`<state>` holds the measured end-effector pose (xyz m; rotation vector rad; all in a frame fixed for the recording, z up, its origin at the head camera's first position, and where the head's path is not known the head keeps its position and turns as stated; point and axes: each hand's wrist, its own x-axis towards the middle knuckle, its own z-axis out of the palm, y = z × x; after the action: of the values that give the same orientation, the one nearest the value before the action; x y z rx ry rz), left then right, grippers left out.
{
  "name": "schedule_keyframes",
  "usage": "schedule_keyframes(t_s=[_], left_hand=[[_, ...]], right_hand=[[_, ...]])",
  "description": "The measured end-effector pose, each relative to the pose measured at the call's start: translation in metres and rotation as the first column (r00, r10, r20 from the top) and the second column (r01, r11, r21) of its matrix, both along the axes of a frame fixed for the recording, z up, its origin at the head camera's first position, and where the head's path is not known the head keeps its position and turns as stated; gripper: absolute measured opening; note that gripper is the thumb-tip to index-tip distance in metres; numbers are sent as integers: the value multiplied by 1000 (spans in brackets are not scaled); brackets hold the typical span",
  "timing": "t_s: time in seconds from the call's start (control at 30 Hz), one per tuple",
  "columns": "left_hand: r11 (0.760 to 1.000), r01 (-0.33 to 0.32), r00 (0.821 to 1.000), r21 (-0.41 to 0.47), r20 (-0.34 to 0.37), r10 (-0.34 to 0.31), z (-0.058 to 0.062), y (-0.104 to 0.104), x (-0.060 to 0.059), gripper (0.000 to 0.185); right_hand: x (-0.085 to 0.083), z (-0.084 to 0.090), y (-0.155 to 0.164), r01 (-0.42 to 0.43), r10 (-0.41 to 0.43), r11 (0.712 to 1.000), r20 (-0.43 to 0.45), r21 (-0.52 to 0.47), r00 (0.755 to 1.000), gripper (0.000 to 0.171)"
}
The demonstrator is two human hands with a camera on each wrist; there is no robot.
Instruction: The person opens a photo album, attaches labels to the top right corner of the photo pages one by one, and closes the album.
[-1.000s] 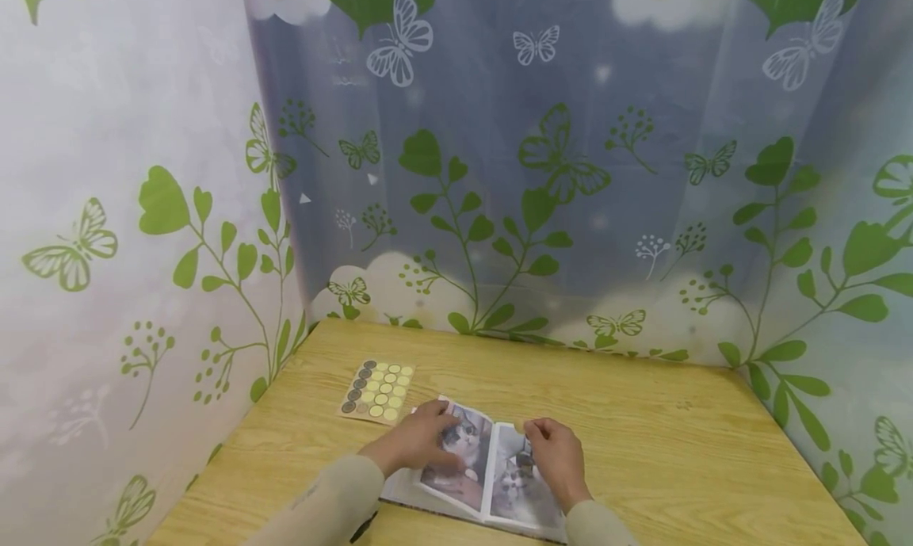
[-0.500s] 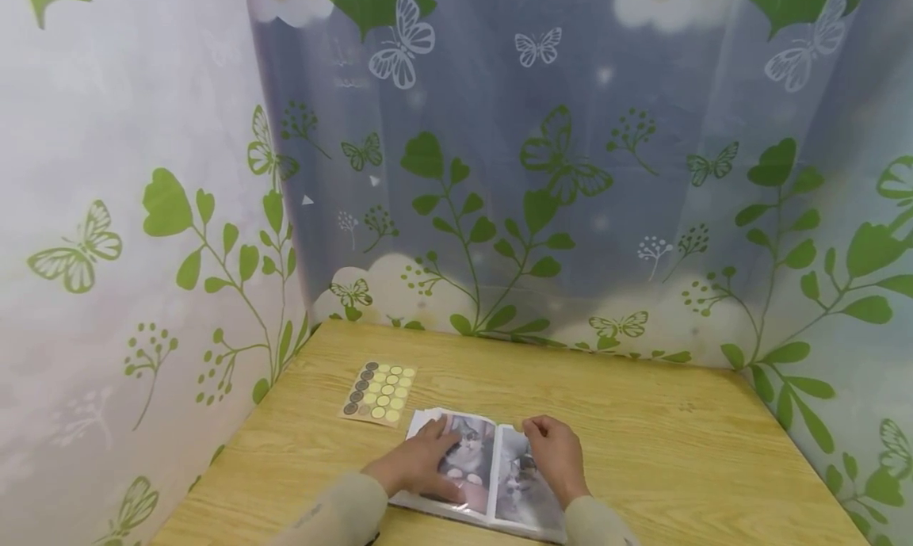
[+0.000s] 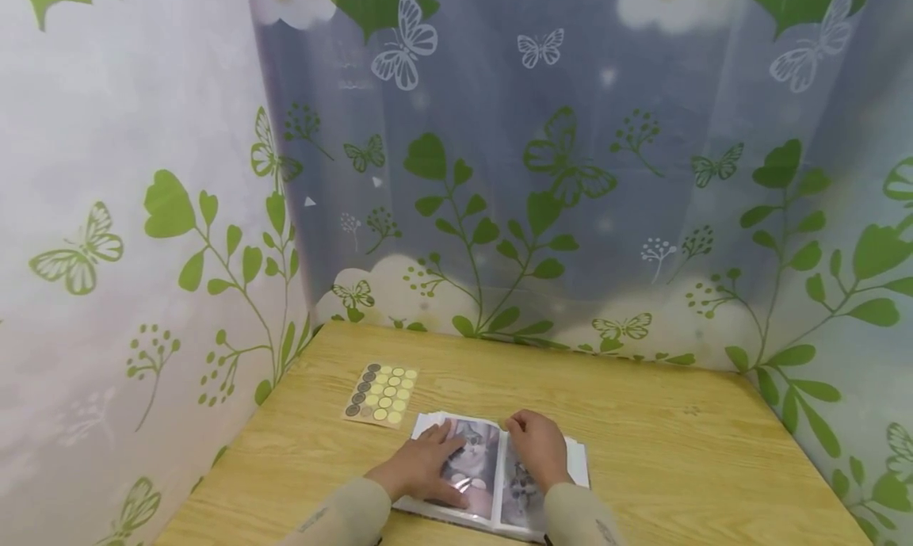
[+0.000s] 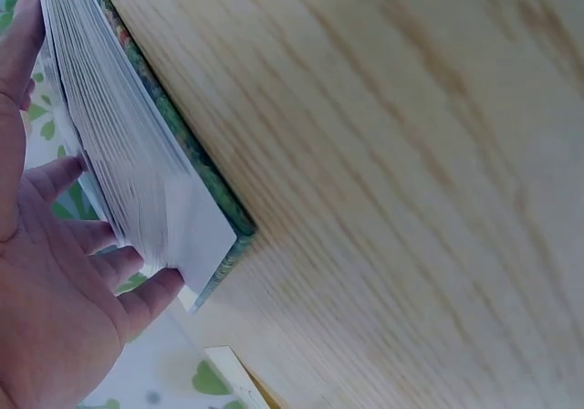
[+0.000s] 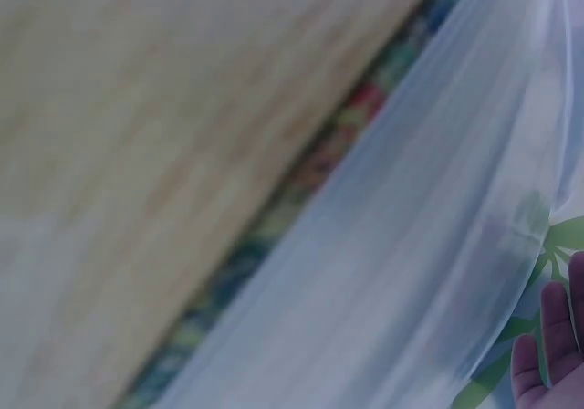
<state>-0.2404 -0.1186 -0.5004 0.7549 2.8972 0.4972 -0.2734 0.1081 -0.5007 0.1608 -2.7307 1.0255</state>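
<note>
Since a second ago the right hand [image 3: 538, 449] has slid onto the right page and lies loosely curled there, holding nothing. Near me, the open album [image 3: 492, 475] lies on the counter [image 3: 678, 467], spine running away; the left hand [image 3: 421, 467] rests flat on the left page. Farther left sits a sticker sheet [image 3: 380, 390].

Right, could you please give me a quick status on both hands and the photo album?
Left hand flat on the left page. Right hand resting on the right page, fingers loosely bent. Photo album open on the table. Sticker sheet lies apart, nothing in the way.
</note>
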Motion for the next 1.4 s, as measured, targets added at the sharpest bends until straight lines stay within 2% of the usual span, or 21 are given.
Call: schedule_keyframes(t_s=[0.23,0.57,0.73,0.9,1.23,1.4], left_hand=[[1000,-6,1000,-20,10,6,0,2,-2,99],[1000,-12,1000,-24,27,13,0,4,-1,98],[1000,-2,1000,-14,21,2,0,4,1,97],[1000,1,1000,-15,12,-1,0,3,1,96],[1000,-1,1000,-20,17,2,3,2,1,96],[1000,2,1000,-20,13,-2,4,-1,0,97]], right_hand=[[-9,-1,-4,-15,20,990,-30,142,999,16],[-12,-7,-8,-8,27,976,-84,215,996,16],[-9,-14,-14,-10,72,938,-168,346,983,14],[-6,-16,-18,-27,151,893,-242,449,958,12],[-3,-17,-19,-68,184,889,-216,453,959,10],[5,-17,-23,-89,214,874,-214,477,953,9]])
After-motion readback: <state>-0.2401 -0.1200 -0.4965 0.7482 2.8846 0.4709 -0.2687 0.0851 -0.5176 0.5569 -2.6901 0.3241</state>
